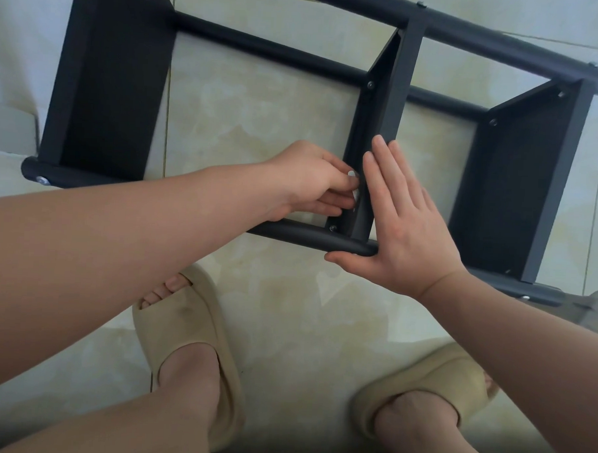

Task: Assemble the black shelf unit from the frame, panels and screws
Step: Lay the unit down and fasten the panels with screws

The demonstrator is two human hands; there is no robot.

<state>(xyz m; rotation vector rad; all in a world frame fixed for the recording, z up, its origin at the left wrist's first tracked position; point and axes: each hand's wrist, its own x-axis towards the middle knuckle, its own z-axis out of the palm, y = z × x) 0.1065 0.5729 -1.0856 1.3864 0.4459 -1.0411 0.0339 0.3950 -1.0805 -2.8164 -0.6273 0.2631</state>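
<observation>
Left hand (306, 178): fingers curled, tips pinching something small against the inner face of the middle panel (388, 103), low down near the near rail (290, 233). I judge it's a screw; it's hidden under my fingertips, so I can't confirm. Right hand (403, 227): flat, fingers straight and together, pressed on the panel's other face, thumb along the underside of the near rail. It braces and grasps nothing.

Shelf unit lies on its side on the tiled floor (254, 114), just past my slippers (189, 341). Long axis runs left to right across the view, dipping slightly to the right. The far rail (504, 43) runs the same way. Three panels stand on edge across the rails: left panel (108, 81), middle one, right panel (518, 188), faces pointing left and right. Fitted screw heads (370, 84) show at several joints.

Handling, my judgement: tube frame is stiff and probably not heavy, painted smooth so a bit slick — take it by the rails near a joint, not by a panel edge. Panels look thin and rigid, and may rack until every screw is in. Screws are tiny and easy to drop — keep the brace on while turning.
</observation>
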